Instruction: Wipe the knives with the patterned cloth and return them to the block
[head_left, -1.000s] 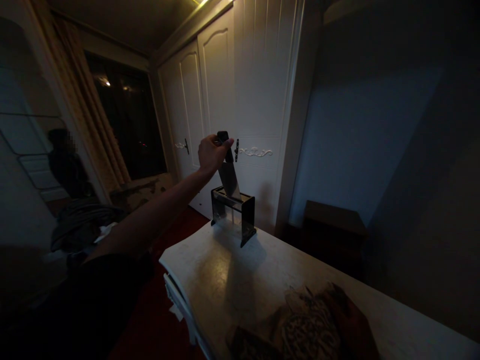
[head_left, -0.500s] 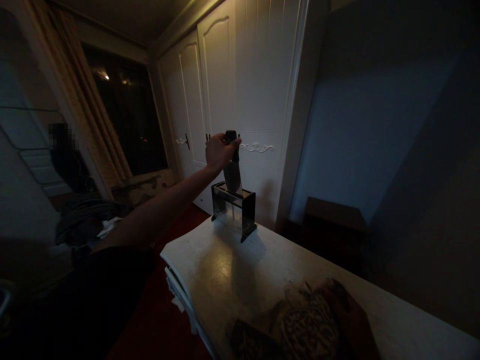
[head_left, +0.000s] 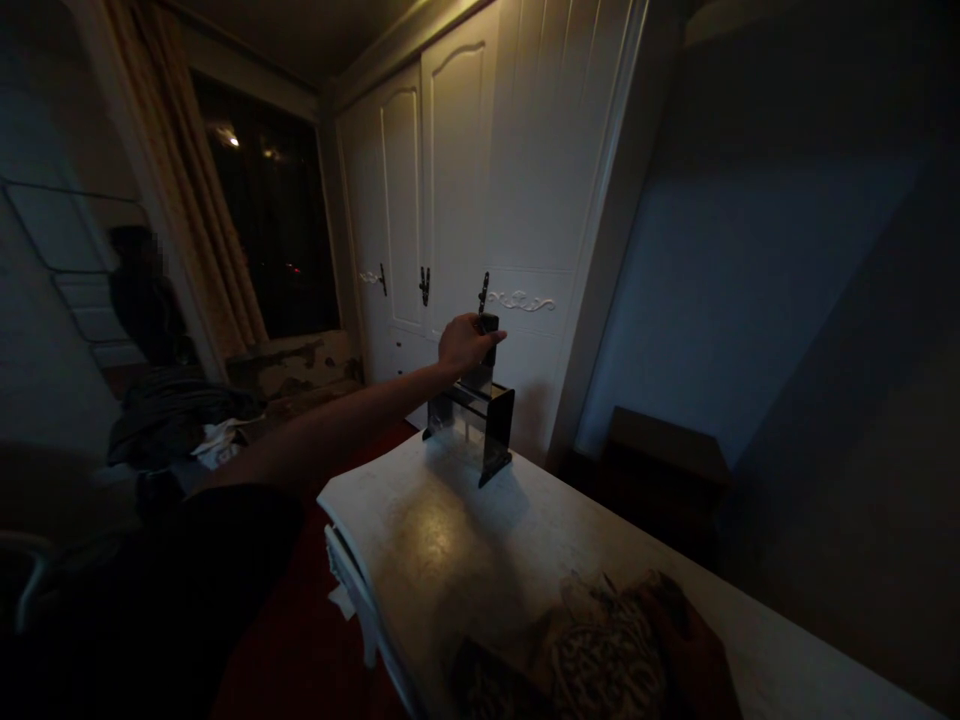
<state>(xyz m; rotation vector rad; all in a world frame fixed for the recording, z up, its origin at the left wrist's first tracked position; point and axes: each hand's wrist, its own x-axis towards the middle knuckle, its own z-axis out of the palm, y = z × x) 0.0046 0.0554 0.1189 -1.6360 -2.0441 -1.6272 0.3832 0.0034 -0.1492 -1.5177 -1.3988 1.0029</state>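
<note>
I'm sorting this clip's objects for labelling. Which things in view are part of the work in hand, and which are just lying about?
In use:
left hand, closed on the knife handle
knife, blade down in the rack
knife rack, standing on the white table

Lying about:
patterned cloth on the table's near end
clothes pile
wardrobe doors

- Our left hand (head_left: 463, 345) sits atop the knife (head_left: 484, 352), which stands upright in the knife stand (head_left: 480, 428).
- The stand rests on the table's (head_left: 450, 540) far end, before the wardrobe doors (head_left: 457, 200).
- A patterned cloth (head_left: 600, 650) lies on the near end.
- The window (head_left: 262, 230) lies left, behind.
</note>
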